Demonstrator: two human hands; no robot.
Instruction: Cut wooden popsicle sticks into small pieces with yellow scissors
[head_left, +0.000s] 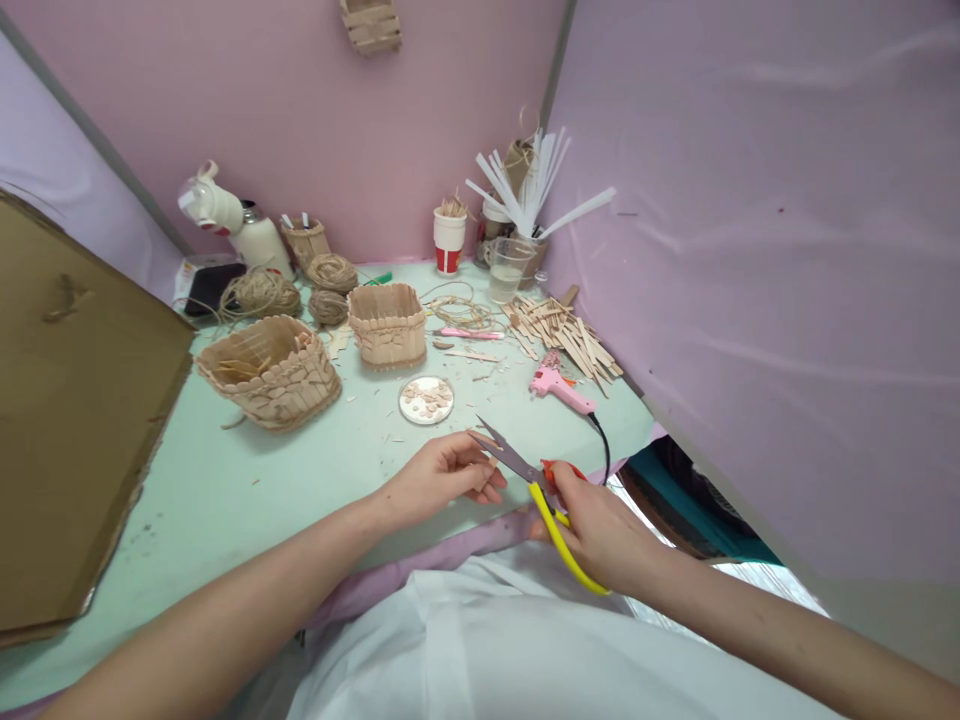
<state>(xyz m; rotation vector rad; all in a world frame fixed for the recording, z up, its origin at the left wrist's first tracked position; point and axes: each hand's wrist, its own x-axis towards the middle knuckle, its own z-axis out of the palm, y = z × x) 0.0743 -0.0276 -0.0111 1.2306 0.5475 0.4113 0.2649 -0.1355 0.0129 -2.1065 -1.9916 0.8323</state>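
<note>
My right hand [600, 530] is closed round a pair of scissors [517, 463] with yellow and red handles. The blades are parted and point up and to the left, over the fingers of my left hand [442, 475]. Between the thumb and fingers of that left hand is a small piece of wooden stick [493, 462], mostly hidden by the fingers. Just beyond both hands lies a round white dish [405, 408] with small wooden chips [429, 396] in it.
Two wooden-stick baskets, one nearer [300, 385] and one farther [390, 335], stand left of centre. A corded pink glue gun [559, 387] and a pile of wooden sticks [574, 335] lie right. Twine balls [266, 293], a paper cup [448, 240] and a plastic cup [506, 275] stand behind. Cardboard [82, 420] leans left.
</note>
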